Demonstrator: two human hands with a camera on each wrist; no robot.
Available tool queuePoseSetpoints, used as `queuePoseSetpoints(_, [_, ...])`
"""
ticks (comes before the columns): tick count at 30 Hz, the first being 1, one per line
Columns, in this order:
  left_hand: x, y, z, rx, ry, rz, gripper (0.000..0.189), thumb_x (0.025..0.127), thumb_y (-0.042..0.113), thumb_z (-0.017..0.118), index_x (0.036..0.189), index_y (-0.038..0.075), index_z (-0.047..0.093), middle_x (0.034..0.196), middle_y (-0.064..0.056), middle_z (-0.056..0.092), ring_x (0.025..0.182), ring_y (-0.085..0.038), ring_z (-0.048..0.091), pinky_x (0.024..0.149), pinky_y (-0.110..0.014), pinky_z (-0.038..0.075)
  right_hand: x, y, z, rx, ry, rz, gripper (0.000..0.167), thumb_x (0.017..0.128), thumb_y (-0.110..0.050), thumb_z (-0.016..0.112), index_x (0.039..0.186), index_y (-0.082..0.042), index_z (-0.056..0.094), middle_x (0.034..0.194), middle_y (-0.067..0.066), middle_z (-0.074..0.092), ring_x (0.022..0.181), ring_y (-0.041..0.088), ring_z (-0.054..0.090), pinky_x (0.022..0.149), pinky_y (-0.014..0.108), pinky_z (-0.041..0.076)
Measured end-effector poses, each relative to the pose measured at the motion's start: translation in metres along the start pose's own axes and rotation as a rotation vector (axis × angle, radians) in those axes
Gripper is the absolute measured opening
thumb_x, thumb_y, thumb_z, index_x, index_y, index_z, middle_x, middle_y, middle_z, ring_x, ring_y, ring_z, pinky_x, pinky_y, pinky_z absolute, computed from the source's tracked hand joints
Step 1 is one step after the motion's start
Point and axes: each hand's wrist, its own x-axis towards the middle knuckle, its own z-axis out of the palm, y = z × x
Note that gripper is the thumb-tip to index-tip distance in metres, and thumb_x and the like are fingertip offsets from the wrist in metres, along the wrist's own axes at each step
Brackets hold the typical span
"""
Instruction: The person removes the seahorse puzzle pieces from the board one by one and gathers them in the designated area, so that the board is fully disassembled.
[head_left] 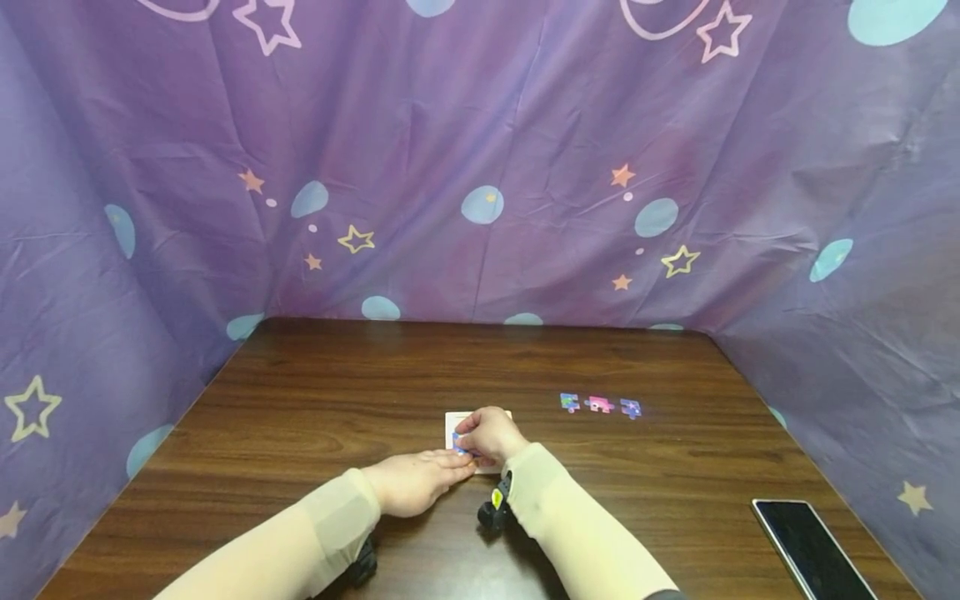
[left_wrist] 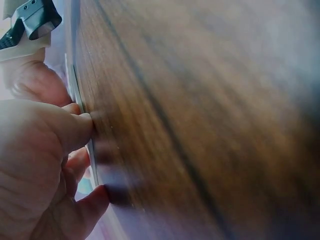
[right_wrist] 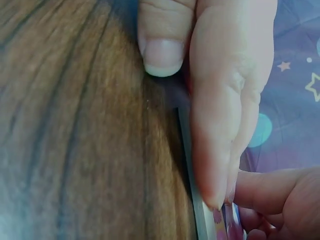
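A small white puzzle board with coloured artwork lies in the middle of the table, partly hidden by both hands. My left hand comes from the left, its fairly straight fingers resting on the board's near left part. Over the board bends my right hand, fingers curled, seemingly pinching a blue puzzle piece that is mostly covered. In the right wrist view the left hand reaches down to the board's edge, and the right hand is bent at the lower right.
Three loose jigsaw pieces lie in a row right of the board: a blue-green one, a pink one and a blue-purple one. A phone lies at the table's near right. Purple patterned curtains surround the wooden table.
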Motion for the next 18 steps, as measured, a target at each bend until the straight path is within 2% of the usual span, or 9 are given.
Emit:
queuePoseSetpoints(7, [0.0022,-0.0001,-0.0003,-0.027,0.005,-0.008,0.043,0.1,0.012,0.043,0.142,0.004,0.046,0.146,-0.007,0.046,0.136,-0.019,0.04,0.113,-0.03,0.03,-0.0015,-0.0045,0.0015,0.012,0.025,0.04,0.016,0.078,0.004,0.073,0.093,0.004,0.068,0.078,0.007,0.067,0.059,0.013,0.061,0.048,0.027,0.054])
queuePoseSetpoints(11, [0.0024,-0.001,0.0003,-0.031,0.008,-0.009,0.043,0.1,0.011,0.045,0.141,0.004,0.047,0.146,-0.007,0.046,0.136,-0.019,0.04,0.113,-0.03,0.031,-0.004,-0.0055,0.0023,-0.002,0.045,0.031,0.016,0.078,0.004,0.072,0.093,0.004,0.068,0.077,0.003,0.065,0.057,0.01,0.058,0.045,0.022,0.051])
queuePoseSetpoints(18, [0.0023,-0.0004,-0.0004,-0.025,0.002,-0.011,0.043,0.099,0.012,0.046,0.142,0.005,0.047,0.146,-0.007,0.046,0.136,-0.019,0.04,0.113,-0.03,0.03,-0.0002,0.0004,0.0038,0.04,0.04,0.015,0.016,0.078,0.007,0.071,0.093,0.004,0.067,0.075,0.004,0.06,0.06,0.012,0.057,0.047,0.022,0.052])
